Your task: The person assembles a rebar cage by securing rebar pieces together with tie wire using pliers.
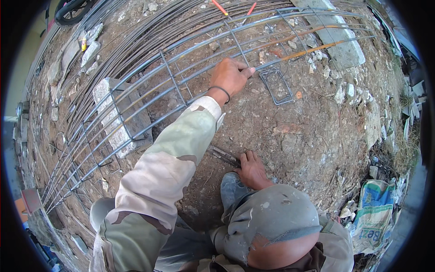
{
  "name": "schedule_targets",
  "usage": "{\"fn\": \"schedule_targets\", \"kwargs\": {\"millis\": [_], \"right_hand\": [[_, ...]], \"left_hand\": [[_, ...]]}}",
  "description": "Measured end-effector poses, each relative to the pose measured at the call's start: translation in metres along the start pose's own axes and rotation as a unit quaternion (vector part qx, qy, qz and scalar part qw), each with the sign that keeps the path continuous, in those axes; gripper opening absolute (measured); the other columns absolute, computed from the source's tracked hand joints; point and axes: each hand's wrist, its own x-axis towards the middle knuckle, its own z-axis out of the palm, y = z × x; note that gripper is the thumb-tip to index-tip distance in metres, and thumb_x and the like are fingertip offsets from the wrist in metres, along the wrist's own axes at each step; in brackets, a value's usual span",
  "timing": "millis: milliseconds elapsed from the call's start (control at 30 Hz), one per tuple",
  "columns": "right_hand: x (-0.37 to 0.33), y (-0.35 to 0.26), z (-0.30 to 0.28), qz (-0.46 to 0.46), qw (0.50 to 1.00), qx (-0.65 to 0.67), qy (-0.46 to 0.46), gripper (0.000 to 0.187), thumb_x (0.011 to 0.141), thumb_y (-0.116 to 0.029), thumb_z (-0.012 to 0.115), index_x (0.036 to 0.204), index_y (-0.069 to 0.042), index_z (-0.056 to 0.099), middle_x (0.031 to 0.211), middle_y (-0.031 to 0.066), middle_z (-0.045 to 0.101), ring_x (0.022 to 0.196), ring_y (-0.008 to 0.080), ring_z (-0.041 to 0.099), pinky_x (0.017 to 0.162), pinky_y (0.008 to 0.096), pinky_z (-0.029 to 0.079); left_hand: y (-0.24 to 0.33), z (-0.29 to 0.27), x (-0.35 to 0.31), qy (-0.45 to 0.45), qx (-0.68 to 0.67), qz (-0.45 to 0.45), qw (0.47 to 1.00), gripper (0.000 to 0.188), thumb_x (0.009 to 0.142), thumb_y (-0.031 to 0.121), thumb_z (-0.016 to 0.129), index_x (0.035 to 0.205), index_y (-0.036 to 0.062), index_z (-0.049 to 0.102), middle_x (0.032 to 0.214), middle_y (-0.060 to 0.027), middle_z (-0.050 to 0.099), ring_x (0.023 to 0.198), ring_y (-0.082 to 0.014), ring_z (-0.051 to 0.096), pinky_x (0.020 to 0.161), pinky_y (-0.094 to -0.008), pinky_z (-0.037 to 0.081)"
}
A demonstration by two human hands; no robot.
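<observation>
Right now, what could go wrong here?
- The left hand is bare at the steel bar cage, so a rough bar might scrape or pinch it.
- The cage passes over a concrete block on uneven dirt; a push could perhaps shift it.
- Loose steel loops lie on the ground near that hand and might snag fingers or a sleeve.

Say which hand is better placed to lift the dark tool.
Probably the right hand: it appears to hold the dark tool, while the left hand is farther off, at the rebar cage.
</observation>
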Motion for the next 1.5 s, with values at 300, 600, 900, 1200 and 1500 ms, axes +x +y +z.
{"fn": "schedule_targets", "kwargs": {"millis": [300,600,900,1200,1500], "right_hand": [[0.026,0.002,-0.033,0.015,0.984,-0.019,-0.175,0.032,0.086,-0.020,0.069,0.102,0.005,0.058,0.091,0.0277,0.069,0.085,0.0362,0.071,0.075,0.0481,0.056],[0.003,0.045,-0.070,0.181,0.919,0.350,-0.014,0.034,0.093,-0.029,0.076,0.076,0.000,0.072,0.066,0.0042,0.063,0.056,0.0142,0.056,0.054,0.0346,0.042],[0.054,0.052,-0.118,0.222,0.834,0.504,-0.030,0.024,0.103,-0.016,0.064,0.116,0.004,0.066,0.095,0.0085,0.071,0.082,0.0193,0.075,0.072,0.0328,0.061],[0.062,0.054,-0.133,0.159,0.826,0.530,-0.106,0.058,0.106,-0.021,0.059,0.160,-0.014,0.038,0.132,0.0141,0.066,0.107,0.0294,0.073,0.082,0.0409,0.064],[0.070,0.062,-0.172,0.182,0.830,0.508,-0.144,0.057,0.106,-0.027,0.060,0.159,-0.018,0.041,0.129,0.0146,0.067,0.100,0.0303,0.075,0.077,0.0385,0.065]], "left_hand": [[-0.001,-0.002,-0.001,-0.015,-0.006,-0.009,1.000,0.024,0.091,0.034,0.077,0.099,0.0131,0.083,0.093,-0.0160,0.077,0.087,-0.0354,0.072,0.084,-0.0434,0.055],[-0.002,-0.004,0.001,-0.027,-0.016,-0.019,0.999,0.024,0.090,0.035,0.077,0.099,0.0137,0.083,0.095,-0.0157,0.077,0.091,-0.0351,0.072,0.087,-0.0441,0.054],[-0.001,-0.004,-0.001,-0.016,-0.014,-0.013,1.000,0.024,0.089,0.035,0.079,0.098,0.0127,0.083,0.094,-0.0171,0.076,0.086,-0.0356,0.072,0.084,-0.0433,0.055],[-0.005,-0.004,-0.001,-0.008,-0.024,-0.012,1.000,0.028,0.089,0.035,0.080,0.101,0.0109,0.082,0.094,-0.0191,0.076,0.084,-0.0361,0.072,0.082,-0.0421,0.055],[-0.001,-0.003,-0.001,-0.015,-0.038,-0.029,0.999,0.026,0.088,0.034,0.080,0.101,0.0115,0.082,0.093,-0.0186,0.076,0.085,-0.0359,0.073,0.083,-0.0421,0.055]]}}
